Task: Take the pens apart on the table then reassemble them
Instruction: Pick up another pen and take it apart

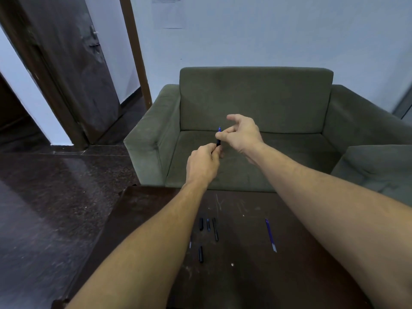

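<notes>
Well, the only writing I can find is on a paper sheet (pixel 168 12) stuck to the white wall, and its lines are too small for me to read.

Both hands are raised beyond the far edge of the counter (pixel 245 275), in front of a grey-green sofa (pixel 256 97). They share one dark pen (pixel 218 142), held nearly upright with a blue tip at its top. The left hand (pixel 204 162) has its fingers curled round the lower end. The right hand (pixel 242 136) pinches the upper part between thumb and forefinger, with its other fingers spread loose.

On the dark, scratched counter I see loose pen parts. Between the two forearms lie a short black piece (pixel 201 224), a short bluish piece (pixel 208 224) and a longer black barrel (pixel 215 229), side by side. Nearer to me lies a second black piece (pixel 200 254). A thin part (pixel 190 244) shows just at the edge of the left forearm, which hides most of it. Well apart to the right, a blue refill (pixel 270 234) lies close to the right forearm.

At the left stand a dark door (pixel 73 63) with a metal handle and a polished dark floor (pixel 44 197).
</notes>
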